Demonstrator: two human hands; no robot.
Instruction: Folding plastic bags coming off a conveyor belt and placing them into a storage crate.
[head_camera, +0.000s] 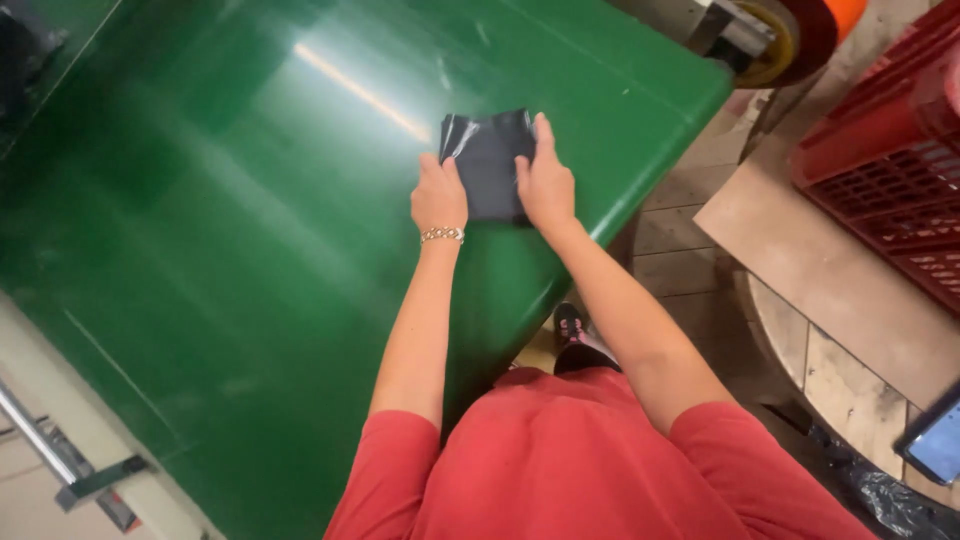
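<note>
While both hands press down on it, small dark glossy folded plastic bag lying flat on green table, near far right edge of tabletop.

Left hand: palm down, fingers flat and extended, resting on left edge of bag. Not clenched, no pinch visible; touching, not lifting. Thumb tucked toward bag's lower left corner. Gold bracelet on left wrist.

Right hand: palm down, fingers stretched along right edge of bag, index fingertip reaching top right corner. Also flat, pressing rather than gripping. Underside of both palms hidden, so can't tell whether any edge curled under fingers.

Bag: roughly square, shiny, light glare on upper left corner. Centre of it exposed between the two hands. Lower edge partly covered by right hand heel.

Table surface: smooth, glossy green, long streak of reflected light running diagonally just left of bag. Rounded corner at upper right.

Surroundings: red shirt at bottom of view, both forearms bare. Shoe visible below table edge, on tiled floor. Red plastic crate off to right, well apart from table. Flat brown board beneath crate. Phone with lit screen at lower right edge. Black plastic sheeting near phone. Roll with yellow and dark red faces beyond table's upper right corner. Metal bar at lower left.
</note>
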